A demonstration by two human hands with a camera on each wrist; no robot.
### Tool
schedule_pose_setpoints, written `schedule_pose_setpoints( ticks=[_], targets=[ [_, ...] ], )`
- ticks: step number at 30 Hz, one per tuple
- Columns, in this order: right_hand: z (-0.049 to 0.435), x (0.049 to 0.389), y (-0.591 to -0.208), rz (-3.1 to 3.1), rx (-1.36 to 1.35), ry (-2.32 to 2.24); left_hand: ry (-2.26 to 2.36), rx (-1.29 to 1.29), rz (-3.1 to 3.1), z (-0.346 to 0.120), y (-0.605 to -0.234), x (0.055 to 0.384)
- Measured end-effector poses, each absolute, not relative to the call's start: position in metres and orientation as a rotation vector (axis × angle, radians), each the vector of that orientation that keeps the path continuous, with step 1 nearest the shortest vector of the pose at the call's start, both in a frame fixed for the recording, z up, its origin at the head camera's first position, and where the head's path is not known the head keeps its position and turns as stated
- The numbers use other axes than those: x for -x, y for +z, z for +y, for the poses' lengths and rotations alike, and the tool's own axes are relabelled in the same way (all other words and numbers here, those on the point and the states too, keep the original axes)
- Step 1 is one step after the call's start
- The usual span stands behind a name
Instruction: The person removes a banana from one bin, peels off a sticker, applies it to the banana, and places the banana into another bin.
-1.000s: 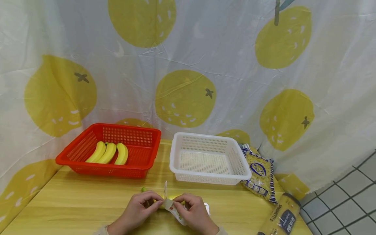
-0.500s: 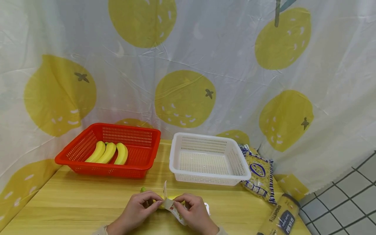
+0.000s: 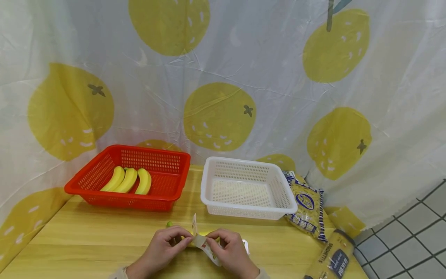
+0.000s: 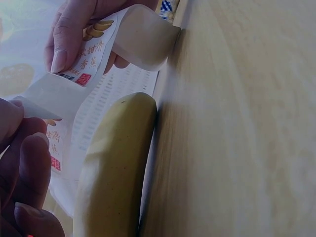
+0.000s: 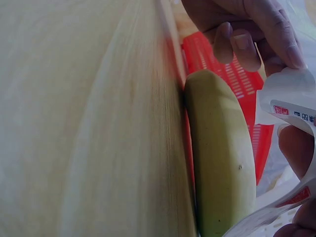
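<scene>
A backing strip of banana stickers (image 3: 203, 244) stretches between both hands over the table. My left hand (image 3: 166, 248) pinches it between thumb and forefinger, a short end standing up beyond the fingertips. My right hand (image 3: 231, 252) pinches the strip close by, and its tail curls down to the tabletop. In the left wrist view, labels with printed bananas and red squares show on the strip (image 4: 94, 49). A yellow banana (image 4: 118, 168) lies on the table just beyond the hands, largely hidden by them in the head view; its green stem tip (image 3: 169, 224) shows.
A red basket (image 3: 125, 198) holding several bananas (image 3: 128, 181) stands at the back left. Right of it is a white basket (image 3: 244, 211). A bag of pasta (image 3: 306, 207) leans beside that, with a spaghetti package (image 3: 331, 257) nearer the right edge. A lemon-print curtain (image 3: 271, 116) hangs behind.
Both hands stay almost where they were, still pinching the strip. The strip's upright end leans very slightly more to the left.
</scene>
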State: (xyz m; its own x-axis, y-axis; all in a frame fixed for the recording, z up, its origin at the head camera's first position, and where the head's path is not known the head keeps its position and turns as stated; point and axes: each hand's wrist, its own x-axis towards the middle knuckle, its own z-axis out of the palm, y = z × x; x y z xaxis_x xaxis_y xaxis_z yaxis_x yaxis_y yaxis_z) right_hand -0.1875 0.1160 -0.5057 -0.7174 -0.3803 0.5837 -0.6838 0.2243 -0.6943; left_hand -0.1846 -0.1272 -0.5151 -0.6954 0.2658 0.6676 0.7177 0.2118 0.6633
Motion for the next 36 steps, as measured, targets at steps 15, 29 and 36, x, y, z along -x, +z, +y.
schedule_pose_setpoints(
  ticks=[15, 29, 36],
  targets=[
    [0.1174, 0.1888, -0.5061, -2.203, -0.990, 1.452, -1.480, 0.930, -2.023, -0.1263, -0.5185, 0.1874],
    [0.1183, 0.1897, -0.5084, -2.205, -0.979, 1.457, -1.514, 0.872, -2.118, -0.1275, -0.5146, 0.1842],
    [0.1186, 0.1888, -0.5045, -2.217, -0.978, 1.487, -1.509, 0.884, -2.081, -0.1278, -0.5157, 0.1853]
  ],
)
